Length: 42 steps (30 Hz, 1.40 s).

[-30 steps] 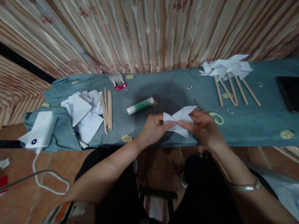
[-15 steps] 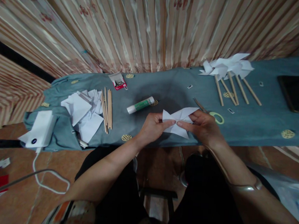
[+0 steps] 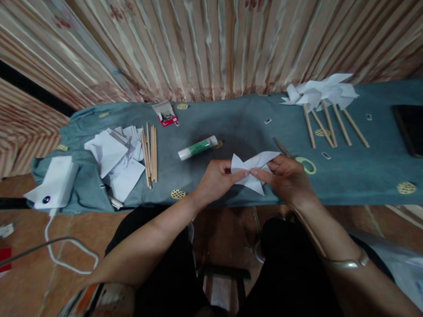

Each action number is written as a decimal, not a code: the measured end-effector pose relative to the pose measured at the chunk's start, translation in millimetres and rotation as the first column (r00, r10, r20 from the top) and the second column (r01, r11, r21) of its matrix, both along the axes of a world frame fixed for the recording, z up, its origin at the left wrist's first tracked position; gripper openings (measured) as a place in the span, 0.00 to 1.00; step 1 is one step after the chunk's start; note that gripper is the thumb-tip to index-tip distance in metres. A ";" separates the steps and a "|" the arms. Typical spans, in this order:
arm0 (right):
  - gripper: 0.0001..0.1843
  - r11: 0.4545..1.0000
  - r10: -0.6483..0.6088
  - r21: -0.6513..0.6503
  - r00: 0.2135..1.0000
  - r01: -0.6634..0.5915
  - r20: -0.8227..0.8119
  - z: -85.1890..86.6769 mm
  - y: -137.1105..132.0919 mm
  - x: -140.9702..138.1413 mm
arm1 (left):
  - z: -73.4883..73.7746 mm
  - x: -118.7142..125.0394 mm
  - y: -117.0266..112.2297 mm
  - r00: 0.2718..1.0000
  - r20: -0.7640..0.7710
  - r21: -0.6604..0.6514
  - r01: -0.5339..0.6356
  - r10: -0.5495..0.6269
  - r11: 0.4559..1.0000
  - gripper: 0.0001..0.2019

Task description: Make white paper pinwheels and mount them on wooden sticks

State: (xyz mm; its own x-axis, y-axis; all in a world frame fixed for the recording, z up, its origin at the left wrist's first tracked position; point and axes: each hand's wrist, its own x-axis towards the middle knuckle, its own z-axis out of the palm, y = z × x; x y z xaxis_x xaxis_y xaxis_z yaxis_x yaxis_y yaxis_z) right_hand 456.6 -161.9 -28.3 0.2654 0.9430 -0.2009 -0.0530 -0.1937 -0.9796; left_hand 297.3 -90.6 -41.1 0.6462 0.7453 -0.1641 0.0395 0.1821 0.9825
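A white paper pinwheel (image 3: pixel 253 183) with folded points is held between both hands above the table's front edge. My left hand (image 3: pixel 217 180) is closed on its left side, the thumb pressing near the middle. From the right, my right hand (image 3: pixel 290 179) pinches it, its thumb close to the left thumb at the centre. Scissors (image 3: pixel 306 166) with a pale green handle lie just behind my right hand, partly hidden by it. A glue stick (image 3: pixel 198 147) with a green label rests on the cloth, behind and left of the hands.
Paper pieces (image 3: pixel 110 155) and wooden sticks (image 3: pixel 149 155) lie at left, near a small open red box (image 3: pixel 167 114) of metal pins. Pinwheels on sticks (image 3: pixel 328 96) lie back right, beside a dark phone (image 3: pixel 417 129). A white corded device (image 3: pixel 57 183) sits at the left end.
Both hands stay on the paper pinwheel, with the thumbs still pressed near its centre. The whole view has shifted very slightly; nothing was picked up or let go.
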 end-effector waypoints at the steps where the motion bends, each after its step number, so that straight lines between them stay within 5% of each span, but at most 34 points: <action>1: 0.19 1.000 -0.006 0.000 1.000 0.006 -0.009 -0.5 0.0 -0.2 | 0.2 0.1 0.0 1.000 0.010 -0.014 -0.001 0.001 1.000 0.15; 20: 0.22 1.000 0.013 -0.013 0.994 -0.014 -0.105 8.3 -0.4 -1.7 | -1.9 1.6 0.9 0.999 0.033 -0.055 -0.015 0.016 0.998 0.11; 36: 0.19 1.000 -0.005 0.000 1.000 0.005 -0.011 -2.7 0.0 -1.6 | 3.6 2.8 -0.2 1.000 -0.025 0.036 -0.016 0.017 0.999 0.06; 42: 0.19 0.999 -0.045 0.019 0.998 0.044 0.038 3.0 -0.5 0.4 | 0.2 7.7 2.3 0.998 -0.051 -0.030 -0.021 0.020 0.999 0.07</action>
